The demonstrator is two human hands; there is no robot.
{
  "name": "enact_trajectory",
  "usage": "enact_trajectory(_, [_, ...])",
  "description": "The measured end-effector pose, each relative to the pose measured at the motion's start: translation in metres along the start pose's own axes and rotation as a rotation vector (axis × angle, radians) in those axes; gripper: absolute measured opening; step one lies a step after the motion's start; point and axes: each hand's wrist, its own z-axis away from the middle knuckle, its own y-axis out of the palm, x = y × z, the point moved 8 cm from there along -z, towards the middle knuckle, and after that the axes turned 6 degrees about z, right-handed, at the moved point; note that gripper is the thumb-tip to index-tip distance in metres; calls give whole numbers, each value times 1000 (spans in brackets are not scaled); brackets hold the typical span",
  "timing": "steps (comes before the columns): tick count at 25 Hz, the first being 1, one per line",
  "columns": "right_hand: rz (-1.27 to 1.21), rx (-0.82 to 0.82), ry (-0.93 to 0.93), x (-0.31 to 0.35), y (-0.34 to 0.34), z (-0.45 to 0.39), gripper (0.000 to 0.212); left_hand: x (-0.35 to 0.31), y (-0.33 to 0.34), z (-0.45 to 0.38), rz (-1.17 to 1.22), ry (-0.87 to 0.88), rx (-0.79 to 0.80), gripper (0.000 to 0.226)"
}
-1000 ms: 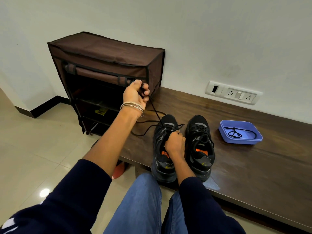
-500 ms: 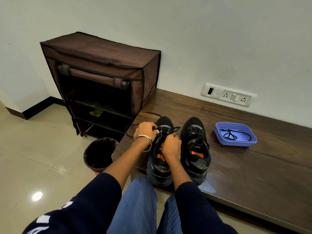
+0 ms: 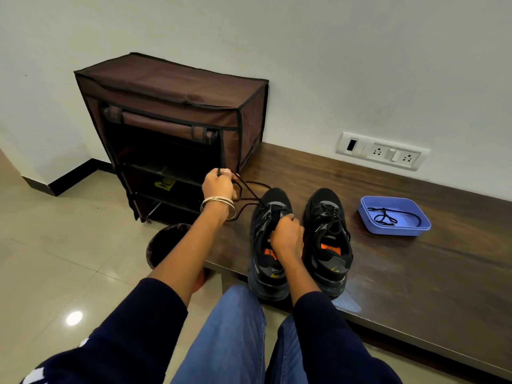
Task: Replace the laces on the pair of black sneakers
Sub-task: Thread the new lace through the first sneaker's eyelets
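Sneakers, a black pair, stand side by side on the near edge of a dark wooden bench [image 3: 415,273], toes toward the wall. On the left sneaker [image 3: 270,245] the right hand [image 3: 286,235] rests over the tongue area, its fingers curled and gripping the upper near the eyelets. The left hand [image 3: 219,184] is raised to the left of that shoe, above the bench's end, with fingers closed around a black lace [image 3: 250,191] that runs taut from the fist down to the front eyelets; a slack loop of it hangs near the bangles [image 3: 219,203] on the wrist. The right sneaker [image 3: 328,239] is fully laced and untouched.

Well to the right on the bench sits a blue tray [image 3: 394,227] holding another black lace [image 3: 383,216]. A brown fabric shoe rack [image 3: 171,106] stands on the floor against the wall, just beyond the left hand, its front open. A dark waste bin [image 3: 166,243] stands on the tiles below the left forearm. A white socket panel [image 3: 382,153] is on the wall behind the bench.
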Motion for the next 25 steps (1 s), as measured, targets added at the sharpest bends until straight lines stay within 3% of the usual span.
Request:
enact_trajectory(5, [3,-2,8,1,-1,0,60,30,-25,11,155,-151,77,23])
enact_trajectory(7, [0,-2,-1,1,-1,1,59,48,-37,10,-115,-177,91,33])
enact_trajectory(10, [-10,-1,-4,2,-2,1,58,72,-53,1,-838,-140,75,52])
enact_trajectory(12, [-8,-3,-8,2,-2,2,58,76,-43,2,-1019,-30,92,44])
enact_trajectory(14, [-13,-5,-7,1,-2,1,59,73,-21,2,-923,77,156,27])
enact_trajectory(16, [-21,-2,-4,1,-1,0,59,71,2,1,-847,142,218,32])
enact_trajectory(18, [-13,-4,-7,1,-1,-1,58,71,21,-1,-984,169,268,40])
enact_trajectory(20, [-8,-11,-3,1,0,-1,57,76,31,-2,-1022,108,293,33])
enact_trajectory(24, [-26,2,11,0,3,-4,58,77,31,-8,-260,-203,169,8])
enact_trajectory(25, [-30,-6,12,-1,1,-4,58,69,31,-10,-144,-214,148,17])
